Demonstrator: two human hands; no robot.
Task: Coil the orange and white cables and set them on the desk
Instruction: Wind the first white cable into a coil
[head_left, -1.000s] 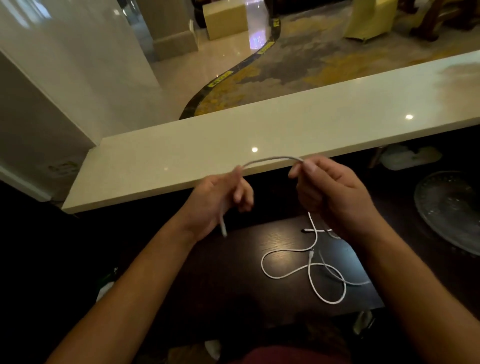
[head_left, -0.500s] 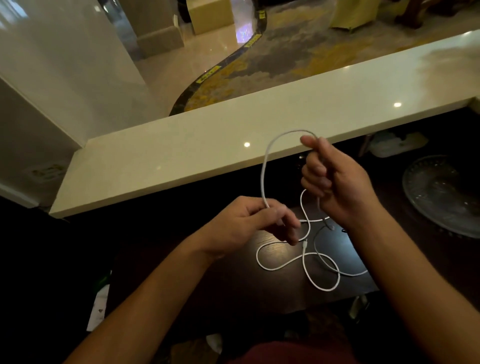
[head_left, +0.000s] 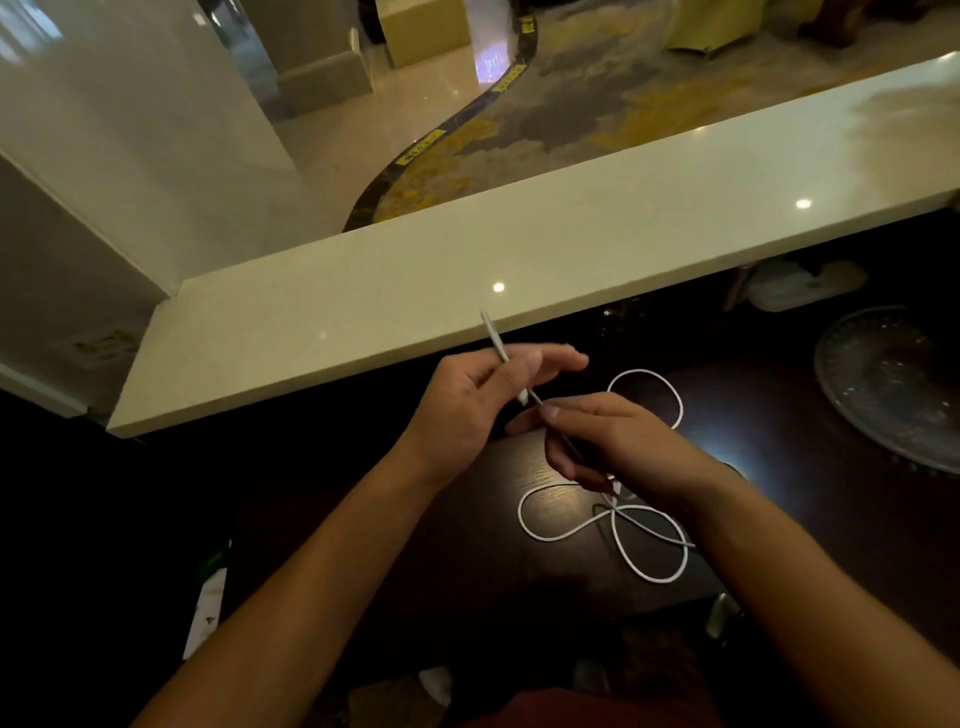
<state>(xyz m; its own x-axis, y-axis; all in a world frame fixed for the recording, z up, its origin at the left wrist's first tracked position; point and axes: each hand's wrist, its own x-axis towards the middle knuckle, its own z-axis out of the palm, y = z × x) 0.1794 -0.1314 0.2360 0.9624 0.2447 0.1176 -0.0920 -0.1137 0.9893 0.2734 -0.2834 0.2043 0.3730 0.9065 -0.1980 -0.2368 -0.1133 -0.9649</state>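
The white cable (head_left: 613, 525) is lying mostly on the dark desk (head_left: 467, 519), which is showing a wood grain and a soft shine. The cable is thin, round and smooth, and it is making several loose loops on the wood: one loop to the left, one hanging toward the near edge of the desk, and one more round loop farther away, behind the right hand. The loops are crossing each other below the right wrist.

One end of the cable is rising from the desk into the hands. The right hand (head_left: 618, 447) is curling its fingers around this part, with the thumb lying along it, so the cable is passing under the palm. The left hand (head_left: 478, 400) is holding the straight end piece between thumb and forefinger, while its other fingers are stretching out loosely. The stiff tip (head_left: 491, 332) is pointing up and away, over the edge of the counter. The two hands are just beside each other, above the far part of the desk.

Behind the desk a long pale counter (head_left: 571, 244) is running across, smooth and glossy, with small light spots. At the right a round glass plate (head_left: 893, 384) with a textured rim is resting on the dark surface.
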